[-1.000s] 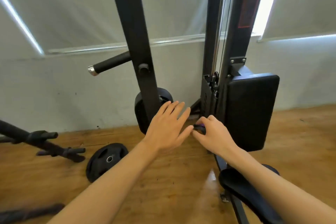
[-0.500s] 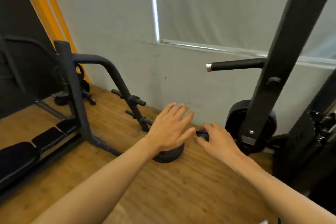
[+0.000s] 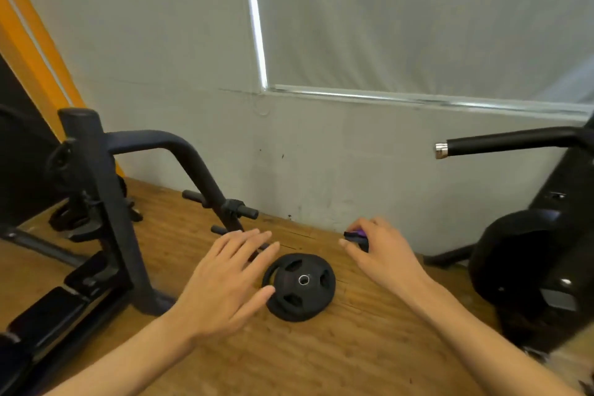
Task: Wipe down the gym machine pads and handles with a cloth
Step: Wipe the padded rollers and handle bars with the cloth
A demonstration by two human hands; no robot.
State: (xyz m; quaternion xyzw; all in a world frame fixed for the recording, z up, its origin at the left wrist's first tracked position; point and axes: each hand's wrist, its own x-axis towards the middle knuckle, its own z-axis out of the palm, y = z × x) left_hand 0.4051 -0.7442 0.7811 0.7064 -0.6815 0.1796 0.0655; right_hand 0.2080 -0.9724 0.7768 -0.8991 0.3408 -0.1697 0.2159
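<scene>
My left hand (image 3: 225, 280) hovers flat with fingers spread, holding nothing, above the wooden floor. My right hand (image 3: 382, 251) is curled around a small dark and purple object (image 3: 355, 235) pinched at its fingertips; I cannot tell what it is. A black padded handle with a chrome end cap (image 3: 501, 143) sticks out at the right from a black machine (image 3: 540, 254). At the left stands a black bench frame (image 3: 106, 202) with dark pads (image 3: 48, 315) low down. No cloth is visible.
A black weight plate (image 3: 300, 286) lies flat on the wooden floor (image 3: 321, 357) between my hands. Small peg handles (image 3: 242, 210) jut from the bench frame's curved tube. A grey wall (image 3: 337, 164) with a blind runs behind. An orange stripe (image 3: 29, 38) marks the left wall.
The view has swung left from the machine's back pad toward the bench frame. My hands have spread apart, uncovering the weight plate; the right hand still pinches the small object.
</scene>
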